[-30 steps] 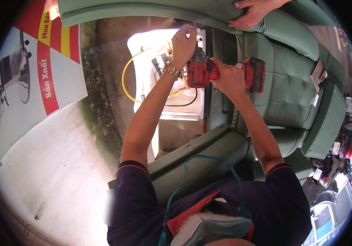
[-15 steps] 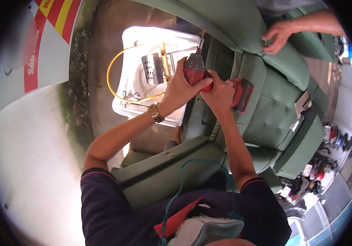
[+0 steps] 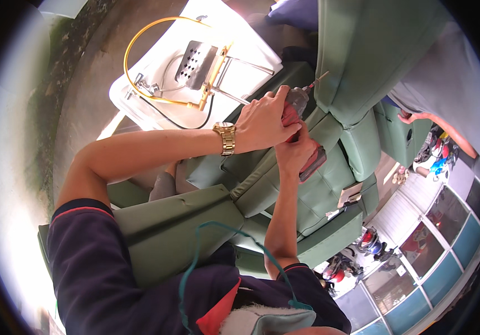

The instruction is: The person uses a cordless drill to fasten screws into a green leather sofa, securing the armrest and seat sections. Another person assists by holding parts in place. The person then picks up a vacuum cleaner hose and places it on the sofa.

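Both of my hands are closed around a red and grey cordless drill (image 3: 297, 100). My left hand (image 3: 258, 127), with a gold watch (image 3: 227, 138) on its wrist, wraps the drill's body near the chuck end. Below it, my right hand (image 3: 294, 153) grips the handle, just above the battery (image 3: 313, 165). The drill's thin bit reaches up and right to the edge of a green padded backrest (image 3: 374, 50). A thin tan strip shows at that tip; whether the bit touches the upholstery I cannot tell. The green tufted seat (image 3: 301, 198) lies beneath my right hand.
A white sink-like basin (image 3: 251, 47) with a yellow hose (image 3: 126, 53) and perforated metal plate (image 3: 196, 64) stands left. Another person's arm (image 3: 446, 127) is at the right, behind the backrest. A green padded panel (image 3: 178, 220) lies before my body. Cardboard (image 3: 350, 195) rests on the seat.
My view has turned, and the drill now points up and right toward the backrest edge instead of nearly straight up. The other person's hand has left the backrest's top and is lower at the right.
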`<state>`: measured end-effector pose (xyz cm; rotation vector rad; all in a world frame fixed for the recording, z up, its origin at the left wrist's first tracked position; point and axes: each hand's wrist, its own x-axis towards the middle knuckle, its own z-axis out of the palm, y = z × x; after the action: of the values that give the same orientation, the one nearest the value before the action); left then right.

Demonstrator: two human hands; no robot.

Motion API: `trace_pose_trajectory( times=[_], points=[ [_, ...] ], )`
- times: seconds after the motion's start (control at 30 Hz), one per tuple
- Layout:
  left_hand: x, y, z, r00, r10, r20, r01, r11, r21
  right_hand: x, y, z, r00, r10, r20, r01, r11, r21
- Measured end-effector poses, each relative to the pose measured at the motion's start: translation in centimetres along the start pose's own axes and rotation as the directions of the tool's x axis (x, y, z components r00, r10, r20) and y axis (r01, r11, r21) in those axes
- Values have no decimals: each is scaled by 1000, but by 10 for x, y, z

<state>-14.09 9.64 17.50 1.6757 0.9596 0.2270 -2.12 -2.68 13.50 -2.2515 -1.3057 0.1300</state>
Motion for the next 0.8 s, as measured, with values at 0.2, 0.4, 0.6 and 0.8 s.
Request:
trace_pose_trajectory(
  times=[0.2,0.4,0.6,0.8],
  points=[
    [5,-1,-2,999,34,-5,-34,999,-21,8,-4,-3,1000,-17,-6,16,1000,-10],
    [6,0,-2,1000,27,13,-27,1000,10,12,-9,-7,999,-29,12,29,999,18],
    [12,-3,-2,998,68,-11,-68,998,11,16,-10,-6,999,-37,21,36,999,12],
    [16,1,-5,998,56,8,-57,998,31,17,-15,-6,997,57,56,-61,996,72]
  ],
)
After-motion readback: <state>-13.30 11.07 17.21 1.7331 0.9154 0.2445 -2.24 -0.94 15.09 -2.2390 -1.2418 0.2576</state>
